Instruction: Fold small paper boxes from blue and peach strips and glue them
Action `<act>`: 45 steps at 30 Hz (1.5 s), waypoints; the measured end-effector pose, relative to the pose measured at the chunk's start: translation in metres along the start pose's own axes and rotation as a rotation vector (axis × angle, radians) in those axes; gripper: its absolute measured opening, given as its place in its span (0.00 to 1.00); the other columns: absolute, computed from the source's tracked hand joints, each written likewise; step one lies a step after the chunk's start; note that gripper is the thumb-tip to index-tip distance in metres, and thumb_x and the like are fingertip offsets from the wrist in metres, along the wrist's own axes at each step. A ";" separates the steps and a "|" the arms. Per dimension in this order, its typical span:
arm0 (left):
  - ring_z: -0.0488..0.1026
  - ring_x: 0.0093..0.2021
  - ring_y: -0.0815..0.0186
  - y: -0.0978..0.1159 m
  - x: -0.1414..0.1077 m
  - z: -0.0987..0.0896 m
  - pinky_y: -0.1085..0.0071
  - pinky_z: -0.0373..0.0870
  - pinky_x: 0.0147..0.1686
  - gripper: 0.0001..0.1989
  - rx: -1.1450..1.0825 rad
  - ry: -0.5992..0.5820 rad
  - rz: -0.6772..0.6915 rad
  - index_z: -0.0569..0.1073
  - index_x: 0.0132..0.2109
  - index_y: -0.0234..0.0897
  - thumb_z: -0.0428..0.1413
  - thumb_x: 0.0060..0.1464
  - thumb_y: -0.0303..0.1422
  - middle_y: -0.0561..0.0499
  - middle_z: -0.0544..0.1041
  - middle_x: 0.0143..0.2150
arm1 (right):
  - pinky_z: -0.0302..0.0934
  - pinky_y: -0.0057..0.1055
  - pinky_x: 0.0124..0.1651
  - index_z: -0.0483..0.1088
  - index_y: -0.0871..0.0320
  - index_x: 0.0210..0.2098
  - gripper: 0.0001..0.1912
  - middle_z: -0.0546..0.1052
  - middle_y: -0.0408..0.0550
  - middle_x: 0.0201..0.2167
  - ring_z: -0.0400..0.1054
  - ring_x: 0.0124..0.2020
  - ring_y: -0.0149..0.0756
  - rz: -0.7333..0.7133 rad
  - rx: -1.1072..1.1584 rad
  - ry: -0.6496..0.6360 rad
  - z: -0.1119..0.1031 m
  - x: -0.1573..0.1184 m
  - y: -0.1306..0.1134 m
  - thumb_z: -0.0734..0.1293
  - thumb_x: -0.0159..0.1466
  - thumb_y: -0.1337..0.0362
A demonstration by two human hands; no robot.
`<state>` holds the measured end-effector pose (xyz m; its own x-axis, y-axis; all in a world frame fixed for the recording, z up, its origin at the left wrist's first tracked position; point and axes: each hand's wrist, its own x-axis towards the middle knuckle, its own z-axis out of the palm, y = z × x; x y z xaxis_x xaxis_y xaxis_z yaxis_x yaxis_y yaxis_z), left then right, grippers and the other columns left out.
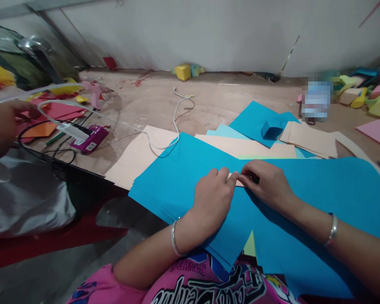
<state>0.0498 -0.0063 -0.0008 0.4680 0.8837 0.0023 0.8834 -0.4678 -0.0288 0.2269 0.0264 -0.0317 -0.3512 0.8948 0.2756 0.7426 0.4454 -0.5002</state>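
Blue sheets [180, 173] on tabletop [218, 103], pale wall [193, 38] behind

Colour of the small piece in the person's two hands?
The small piece is pale peach; seen in the head view, partly covered.

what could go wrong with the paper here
The white cable lies over a corner of the left blue sheets, so a tug might shift them. Those sheets seem to jut past the edge of the table, so a bump could bend them. The left hand and right hand meet at the small pale piece; uneven pressure might crease it.
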 end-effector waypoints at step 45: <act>0.67 0.41 0.55 -0.029 -0.030 0.009 0.58 0.66 0.36 0.24 0.106 0.107 0.051 0.62 0.65 0.29 0.45 0.64 0.23 0.40 0.74 0.44 | 0.47 0.32 0.30 0.64 0.56 0.26 0.11 0.71 0.46 0.26 0.62 0.29 0.36 -0.023 -0.003 -0.118 -0.003 0.007 0.003 0.66 0.65 0.66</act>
<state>0.0101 -0.0194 -0.0087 0.5170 0.8496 0.1041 0.8536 -0.5027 -0.1368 0.2281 0.0335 -0.0288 -0.4329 0.8815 0.1884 0.7352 0.4662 -0.4921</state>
